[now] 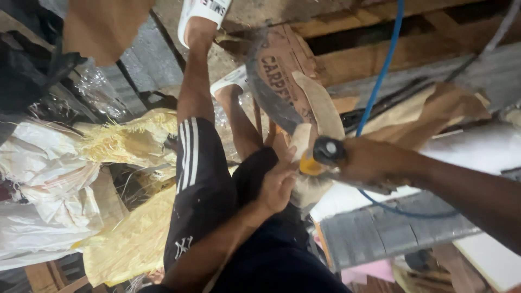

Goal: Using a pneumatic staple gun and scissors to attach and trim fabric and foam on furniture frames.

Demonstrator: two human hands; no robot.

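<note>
Right now the right hand (374, 163) is wrapped around the yellow-and-black handle (320, 154) of a curved blade (268, 92), while the left hand (278, 184) pinches a pale strip of material (302, 140) just beside that handle. One slip would likely send the edge into those fingers, or toward the bare legs (195, 81) and sandals (203, 11) beyond.

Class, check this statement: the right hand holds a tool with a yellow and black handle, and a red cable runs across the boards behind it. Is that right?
Not quite. The cable is blue, not red, as the head view shows. The right hand does hold the tool with the yellow and black handle.
</note>
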